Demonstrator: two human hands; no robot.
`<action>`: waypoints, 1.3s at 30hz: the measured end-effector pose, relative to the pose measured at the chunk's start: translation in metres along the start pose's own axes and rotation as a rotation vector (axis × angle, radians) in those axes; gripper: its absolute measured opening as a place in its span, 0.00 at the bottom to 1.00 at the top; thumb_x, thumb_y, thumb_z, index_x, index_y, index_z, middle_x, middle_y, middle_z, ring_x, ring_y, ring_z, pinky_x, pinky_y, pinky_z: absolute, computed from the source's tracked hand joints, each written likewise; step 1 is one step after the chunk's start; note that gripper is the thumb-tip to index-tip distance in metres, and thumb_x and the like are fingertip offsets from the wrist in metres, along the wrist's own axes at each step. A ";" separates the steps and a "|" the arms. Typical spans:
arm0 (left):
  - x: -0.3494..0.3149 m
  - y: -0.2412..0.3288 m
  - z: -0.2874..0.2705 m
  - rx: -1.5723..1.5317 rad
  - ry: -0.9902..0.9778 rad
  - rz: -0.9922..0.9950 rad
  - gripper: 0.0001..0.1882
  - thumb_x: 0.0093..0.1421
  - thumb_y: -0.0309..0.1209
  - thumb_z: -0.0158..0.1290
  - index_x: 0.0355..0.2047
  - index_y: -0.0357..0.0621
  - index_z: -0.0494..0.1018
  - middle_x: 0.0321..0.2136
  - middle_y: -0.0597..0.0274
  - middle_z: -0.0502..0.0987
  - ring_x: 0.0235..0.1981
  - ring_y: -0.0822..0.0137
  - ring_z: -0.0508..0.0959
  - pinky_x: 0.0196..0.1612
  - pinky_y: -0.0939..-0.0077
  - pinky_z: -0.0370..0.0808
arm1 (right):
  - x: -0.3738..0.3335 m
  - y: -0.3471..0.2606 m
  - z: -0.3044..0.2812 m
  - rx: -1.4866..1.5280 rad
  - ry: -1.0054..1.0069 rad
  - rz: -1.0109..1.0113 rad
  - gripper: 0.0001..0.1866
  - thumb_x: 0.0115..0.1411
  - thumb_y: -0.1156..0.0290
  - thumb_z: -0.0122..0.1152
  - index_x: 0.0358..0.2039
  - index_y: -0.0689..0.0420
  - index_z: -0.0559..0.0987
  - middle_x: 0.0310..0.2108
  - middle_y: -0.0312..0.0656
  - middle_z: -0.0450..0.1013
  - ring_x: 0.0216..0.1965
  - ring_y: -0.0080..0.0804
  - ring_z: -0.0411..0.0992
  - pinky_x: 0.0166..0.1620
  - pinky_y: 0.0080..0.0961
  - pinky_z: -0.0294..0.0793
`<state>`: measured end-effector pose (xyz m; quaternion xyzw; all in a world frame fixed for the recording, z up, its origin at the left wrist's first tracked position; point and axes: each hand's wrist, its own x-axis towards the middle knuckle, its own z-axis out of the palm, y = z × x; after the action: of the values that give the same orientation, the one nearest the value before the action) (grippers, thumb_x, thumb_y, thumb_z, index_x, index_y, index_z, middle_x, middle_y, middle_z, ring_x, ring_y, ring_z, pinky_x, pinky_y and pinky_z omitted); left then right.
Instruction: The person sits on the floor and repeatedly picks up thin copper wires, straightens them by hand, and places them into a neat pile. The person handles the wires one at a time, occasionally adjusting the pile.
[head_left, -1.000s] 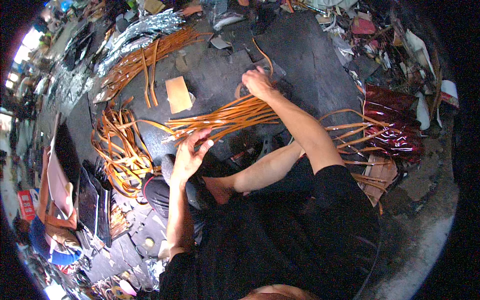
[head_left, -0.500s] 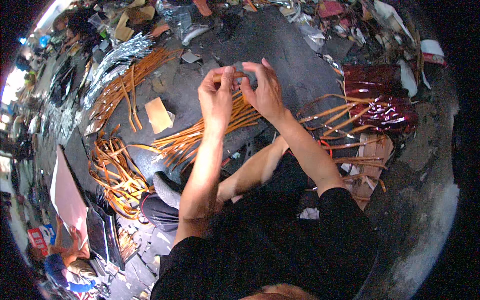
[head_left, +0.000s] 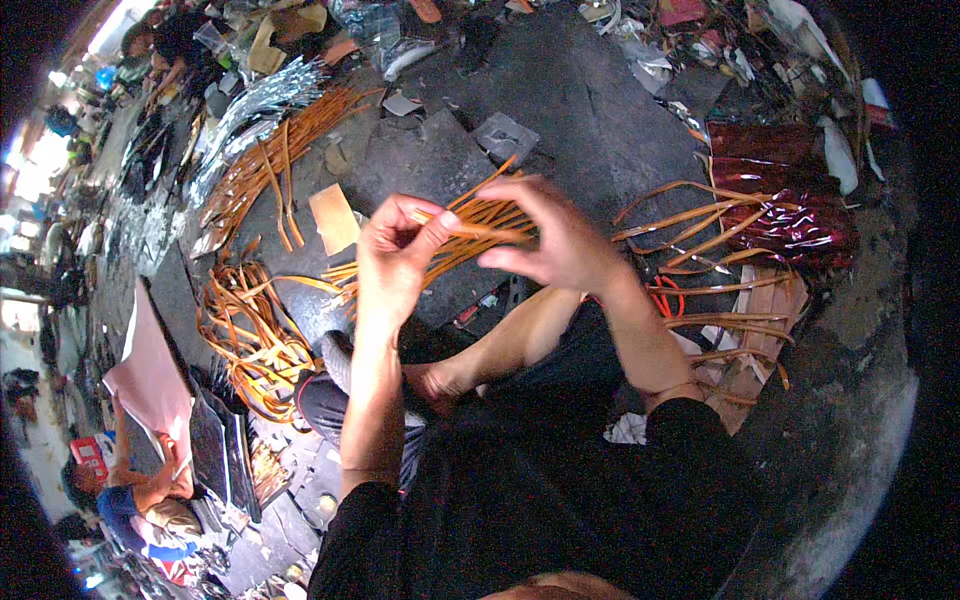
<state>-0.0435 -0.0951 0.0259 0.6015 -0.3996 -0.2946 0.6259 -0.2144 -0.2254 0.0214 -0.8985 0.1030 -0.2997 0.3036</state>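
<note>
In front of me my left hand point(head_left: 398, 245) pinches a flat orange-brown strip point(head_left: 484, 232) between thumb and fingers. The strip's free end points toward my right hand point(head_left: 565, 240). That hand is slightly blurred, its thumb and fingers curved and apart around the space by the strip's end, apparently holding nothing. Below and behind both hands a bundle of similar strips point(head_left: 480, 212) lies slantwise on the dark floor. Part of the bundle is hidden by my left hand and wrist.
Left of me lie a tangled coil of strips point(head_left: 250, 345), a tan card point(head_left: 335, 220) and a longer pile of strips point(head_left: 270, 150). Looped strips point(head_left: 690, 215) spread near dark-red glossy sheeting point(head_left: 770, 180) at right. Another person point(head_left: 150, 500) handles a pale sheet point(head_left: 160, 375) at lower left.
Both hands have come lower and nearer to me. My right hand has moved away from my left, and more of the strip shows between them.
</note>
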 end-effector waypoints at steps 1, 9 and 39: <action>-0.003 -0.003 0.005 -0.068 -0.018 -0.013 0.06 0.60 0.29 0.59 0.30 0.40 0.73 0.25 0.69 0.77 0.28 0.82 0.74 0.32 0.86 0.71 | 0.003 -0.013 0.017 0.207 -0.009 0.060 0.27 0.53 0.60 0.70 0.48 0.59 0.70 0.44 0.50 0.72 0.48 0.45 0.71 0.51 0.36 0.69; -0.025 0.000 -0.037 -0.101 0.102 -0.087 0.09 0.61 0.30 0.58 0.36 0.37 0.76 0.29 0.63 0.80 0.29 0.78 0.77 0.35 0.84 0.74 | 0.023 -0.046 0.063 0.254 0.136 0.014 0.12 0.57 0.72 0.64 0.40 0.59 0.72 0.35 0.47 0.74 0.36 0.44 0.76 0.39 0.35 0.74; -0.047 0.001 -0.044 -0.911 0.544 0.269 0.08 0.67 0.35 0.48 0.41 0.47 0.68 0.31 0.66 0.74 0.34 0.72 0.75 0.44 0.72 0.75 | 0.041 -0.092 0.113 0.155 0.216 -0.151 0.12 0.50 0.78 0.66 0.34 0.57 0.73 0.30 0.43 0.74 0.31 0.39 0.77 0.33 0.30 0.77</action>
<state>-0.0296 -0.0322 0.0218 0.2676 -0.1286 -0.1891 0.9360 -0.1131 -0.1132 0.0250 -0.8402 0.0437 -0.4236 0.3358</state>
